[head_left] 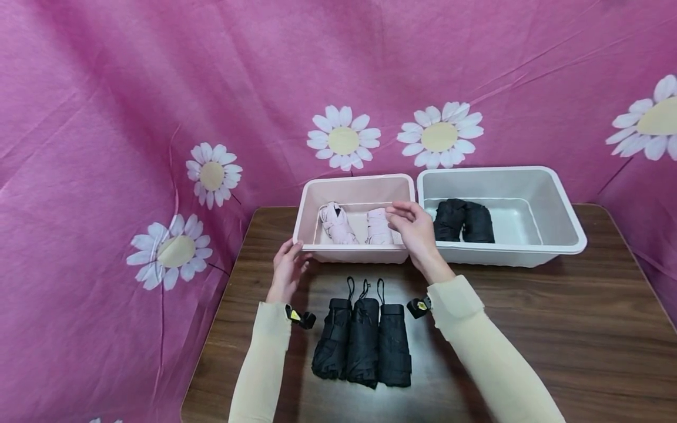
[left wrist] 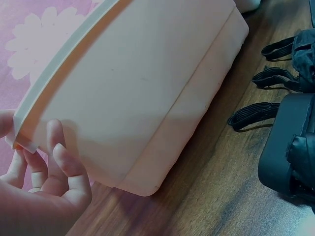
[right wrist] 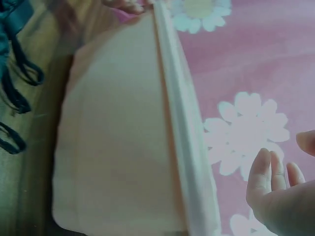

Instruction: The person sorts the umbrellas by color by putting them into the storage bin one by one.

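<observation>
My left hand [head_left: 287, 271] holds the front left corner of a pale pink plastic bin [head_left: 357, 254]; in the left wrist view its thumb lies at the rim and the fingers are below it. Inside that bin lie two pale pink folded umbrellas, one at the left [head_left: 338, 226] and one at the right [head_left: 378, 228]. Over the bin's right side hovers my right hand [head_left: 418, 232], its fingers loosely bent with nothing between them. It overlaps part of the right pink umbrella in the head view.
A light grey bin [head_left: 508, 254] stands beside the pink one, with two black folded umbrellas [head_left: 464, 222] at its left end. Nearer me, three black folded umbrellas [head_left: 362, 341] lie side by side on the wooden table [head_left: 560, 329]. A pink flowered cloth [head_left: 264, 88] hangs behind.
</observation>
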`<state>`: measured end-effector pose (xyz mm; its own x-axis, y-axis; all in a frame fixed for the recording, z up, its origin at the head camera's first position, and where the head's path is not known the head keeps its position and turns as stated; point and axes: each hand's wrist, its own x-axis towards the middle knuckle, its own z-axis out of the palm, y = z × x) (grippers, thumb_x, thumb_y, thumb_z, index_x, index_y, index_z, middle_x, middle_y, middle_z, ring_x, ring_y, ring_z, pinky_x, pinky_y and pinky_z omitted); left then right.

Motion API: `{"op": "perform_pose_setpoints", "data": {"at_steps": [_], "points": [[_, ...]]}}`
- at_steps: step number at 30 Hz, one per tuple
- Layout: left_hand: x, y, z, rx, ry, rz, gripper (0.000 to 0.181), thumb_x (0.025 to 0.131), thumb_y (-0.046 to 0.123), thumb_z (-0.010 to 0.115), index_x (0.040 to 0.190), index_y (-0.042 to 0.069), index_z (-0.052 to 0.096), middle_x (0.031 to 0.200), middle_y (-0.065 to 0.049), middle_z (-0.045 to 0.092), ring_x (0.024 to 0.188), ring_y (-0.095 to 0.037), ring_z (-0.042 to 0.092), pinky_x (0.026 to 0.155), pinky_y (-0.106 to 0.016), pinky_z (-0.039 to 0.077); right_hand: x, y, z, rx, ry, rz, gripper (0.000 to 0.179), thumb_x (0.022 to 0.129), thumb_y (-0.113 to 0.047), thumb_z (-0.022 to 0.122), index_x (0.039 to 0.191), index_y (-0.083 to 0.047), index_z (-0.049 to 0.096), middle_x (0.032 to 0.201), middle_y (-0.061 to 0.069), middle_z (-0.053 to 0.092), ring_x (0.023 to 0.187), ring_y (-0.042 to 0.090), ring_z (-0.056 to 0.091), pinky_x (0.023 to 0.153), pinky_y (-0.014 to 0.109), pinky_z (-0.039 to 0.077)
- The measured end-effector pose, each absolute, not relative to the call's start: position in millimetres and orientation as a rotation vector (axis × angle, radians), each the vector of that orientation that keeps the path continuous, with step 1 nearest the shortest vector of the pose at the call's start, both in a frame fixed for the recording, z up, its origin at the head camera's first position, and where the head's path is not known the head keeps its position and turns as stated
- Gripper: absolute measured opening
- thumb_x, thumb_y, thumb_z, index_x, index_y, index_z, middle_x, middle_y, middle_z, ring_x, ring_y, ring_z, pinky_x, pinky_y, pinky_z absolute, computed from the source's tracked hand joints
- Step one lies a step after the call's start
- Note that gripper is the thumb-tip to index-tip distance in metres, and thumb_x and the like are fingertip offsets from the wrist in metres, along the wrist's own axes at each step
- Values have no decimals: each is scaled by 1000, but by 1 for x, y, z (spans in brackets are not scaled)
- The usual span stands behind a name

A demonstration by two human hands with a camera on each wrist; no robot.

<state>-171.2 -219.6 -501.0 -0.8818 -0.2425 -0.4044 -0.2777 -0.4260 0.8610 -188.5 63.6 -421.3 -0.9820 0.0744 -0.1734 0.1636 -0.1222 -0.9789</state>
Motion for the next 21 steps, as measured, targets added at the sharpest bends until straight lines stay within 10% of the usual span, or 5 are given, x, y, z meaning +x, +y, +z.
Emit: {"op": "perform_pose_setpoints", "data": {"at_steps": [21], "points": [[-170, -220, -499, -779, 1673, 2497, 40, 94, 16, 61, 131, 7, 49, 81, 6, 67, 63, -9, 64, 59, -22, 46, -137, 115, -388, 27, 2146, -2424, 21, 91, -1, 59, 110, -9, 59, 85, -8, 63, 74, 2, 63, 71, 14, 54]]}}
